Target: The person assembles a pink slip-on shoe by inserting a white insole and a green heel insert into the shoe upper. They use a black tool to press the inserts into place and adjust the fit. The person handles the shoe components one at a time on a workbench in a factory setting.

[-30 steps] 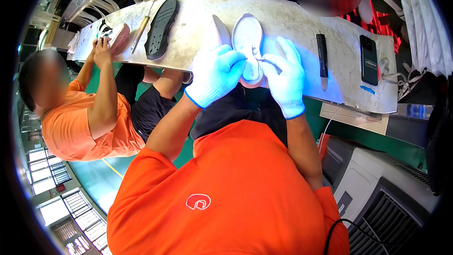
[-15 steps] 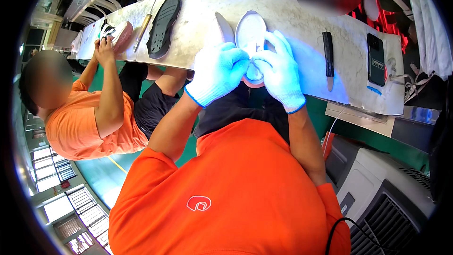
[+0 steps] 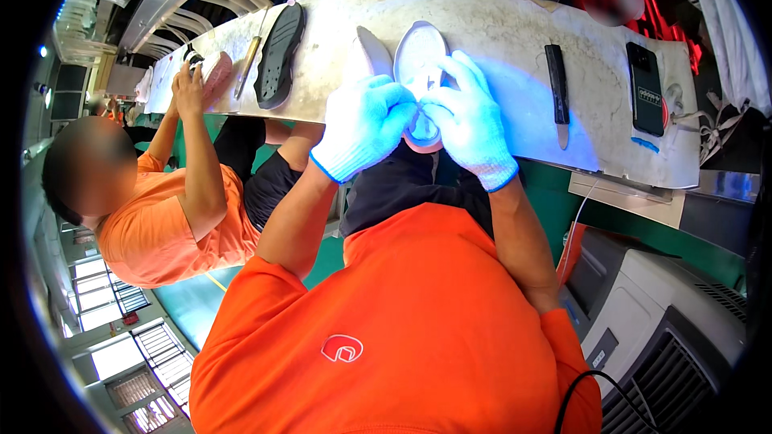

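In the upper middle, a white shoe sole [image 3: 420,64] is gripped near its bottom end by both gloved hands, left hand [image 3: 363,124] and right hand [image 3: 470,119], its long side pointing up.

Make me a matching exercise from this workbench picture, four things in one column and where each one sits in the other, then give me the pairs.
Things:
1. white shoe sole
2. black shoe sole
3. black phone
4. black-handled knife

Places:
A. far right of the bench
B. between both gloved hands
C. left of the hands, beside a thin tool
D. just right of the right hand

Pairs: 1-B, 2-C, 3-A, 4-D
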Tool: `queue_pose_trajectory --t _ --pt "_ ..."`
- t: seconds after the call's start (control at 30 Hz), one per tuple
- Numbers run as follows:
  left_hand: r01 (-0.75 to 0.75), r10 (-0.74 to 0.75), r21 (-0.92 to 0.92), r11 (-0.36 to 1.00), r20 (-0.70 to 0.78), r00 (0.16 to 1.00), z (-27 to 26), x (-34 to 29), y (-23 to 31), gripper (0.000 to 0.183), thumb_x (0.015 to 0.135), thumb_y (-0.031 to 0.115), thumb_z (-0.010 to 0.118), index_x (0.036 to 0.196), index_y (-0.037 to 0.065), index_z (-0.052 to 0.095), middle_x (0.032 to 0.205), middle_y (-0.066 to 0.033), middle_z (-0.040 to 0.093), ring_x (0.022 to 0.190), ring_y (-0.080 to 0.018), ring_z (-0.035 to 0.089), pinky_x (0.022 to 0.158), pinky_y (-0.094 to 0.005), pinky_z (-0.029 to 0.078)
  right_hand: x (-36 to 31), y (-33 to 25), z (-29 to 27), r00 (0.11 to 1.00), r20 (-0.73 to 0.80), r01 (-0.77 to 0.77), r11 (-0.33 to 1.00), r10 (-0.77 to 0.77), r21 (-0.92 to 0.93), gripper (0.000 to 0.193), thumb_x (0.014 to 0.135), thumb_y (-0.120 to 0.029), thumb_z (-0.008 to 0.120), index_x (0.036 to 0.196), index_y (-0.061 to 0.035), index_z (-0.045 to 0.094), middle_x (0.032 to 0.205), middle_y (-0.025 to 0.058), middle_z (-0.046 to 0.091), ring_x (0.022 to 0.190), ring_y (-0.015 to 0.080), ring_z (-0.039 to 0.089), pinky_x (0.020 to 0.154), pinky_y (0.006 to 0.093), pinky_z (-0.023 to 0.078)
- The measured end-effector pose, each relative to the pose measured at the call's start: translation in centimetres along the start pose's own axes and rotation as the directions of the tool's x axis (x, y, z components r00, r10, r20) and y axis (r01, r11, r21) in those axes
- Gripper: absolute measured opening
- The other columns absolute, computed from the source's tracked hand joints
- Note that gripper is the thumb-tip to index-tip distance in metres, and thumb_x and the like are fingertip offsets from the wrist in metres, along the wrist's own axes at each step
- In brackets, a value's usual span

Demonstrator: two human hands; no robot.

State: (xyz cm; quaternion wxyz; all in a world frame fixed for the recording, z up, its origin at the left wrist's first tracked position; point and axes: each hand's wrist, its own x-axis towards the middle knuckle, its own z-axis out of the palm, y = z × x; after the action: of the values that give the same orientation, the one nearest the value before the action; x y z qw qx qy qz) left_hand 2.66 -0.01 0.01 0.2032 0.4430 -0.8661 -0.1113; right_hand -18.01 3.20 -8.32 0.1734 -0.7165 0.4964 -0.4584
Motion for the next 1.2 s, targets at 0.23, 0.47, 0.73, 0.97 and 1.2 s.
queue_pose_trajectory --t 0.23,0.47,0.73,0.97,1.2 --pt "0.006 -0.005 0.033 0.999 -0.032 0.999 0.39 -0.20 0.08 0.008 0.087 0.019 0.081 0.090 0.013 0.086 0.082 -0.0080 0.073 0.077 -0.0311 0.074 0.072 -0.0415 0.059 -0.02 0.15 -0.11 1.000 -0.001 0.001 1.000 -0.001 0.012 0.026 0.096 -0.020 0.084 0.121 -0.0168 0.086 0.154 0.0149 0.062 0.151 0.0424 0.051 0.126 0.0533 0.042" --pt "-0.008 0.011 0.039 0.999 -0.068 0.998 0.66 -0.32 0.14 0.007 0.087 0.020 0.081 0.089 0.015 0.086 0.080 -0.0077 0.071 0.076 -0.0313 0.073 0.071 -0.0419 0.058 0.02 -0.07 -0.29 0.999 0.025 -0.023 1.000 0.023 -0.011 0.018 0.097 -0.019 0.081 0.112 -0.0112 0.087 0.153 0.0157 0.064 0.152 0.0414 0.052 0.126 0.0514 0.043" --pt "-0.051 0.055 0.066 0.997 -0.072 0.996 0.70 -0.37 0.19 0.005 0.086 0.019 0.081 0.087 0.016 0.084 0.076 -0.0067 0.067 0.075 -0.0307 0.071 0.070 -0.0430 0.057 0.09 -0.27 -0.29 1.000 0.014 -0.019 1.000 0.019 -0.024 0.015 0.096 -0.018 0.082 0.107 -0.0084 0.087 0.152 0.0152 0.066 0.151 0.0410 0.054 0.125 0.0502 0.045" --pt "-0.065 0.068 0.052 0.997 -0.071 0.995 0.75 -0.39 0.01 0.003 0.085 0.018 0.081 0.085 0.016 0.084 0.075 -0.0064 0.066 0.073 -0.0303 0.070 0.069 -0.0426 0.056 0.30 -0.33 -0.53 1.000 0.009 0.006 1.000 -0.006 0.020 0.015 0.095 -0.017 0.083 0.107 -0.0078 0.086 0.151 0.0154 0.066 0.150 0.0404 0.055 0.125 0.0499 0.045" --pt "-0.037 0.042 0.098 0.995 -0.044 0.998 0.86 -0.42 0.36 0.006 0.088 0.022 0.077 0.084 0.018 0.081 0.082 -0.0063 0.071 0.083 -0.0341 0.072 0.073 -0.0487 0.057 0.53 -0.51 -0.52 0.998 -0.020 0.058 0.998 -0.058 0.025 0.017 0.093 -0.012 0.083 0.108 -0.0053 0.084 0.148 0.0156 0.067 0.147 0.0392 0.058 0.122 0.0485 0.048"
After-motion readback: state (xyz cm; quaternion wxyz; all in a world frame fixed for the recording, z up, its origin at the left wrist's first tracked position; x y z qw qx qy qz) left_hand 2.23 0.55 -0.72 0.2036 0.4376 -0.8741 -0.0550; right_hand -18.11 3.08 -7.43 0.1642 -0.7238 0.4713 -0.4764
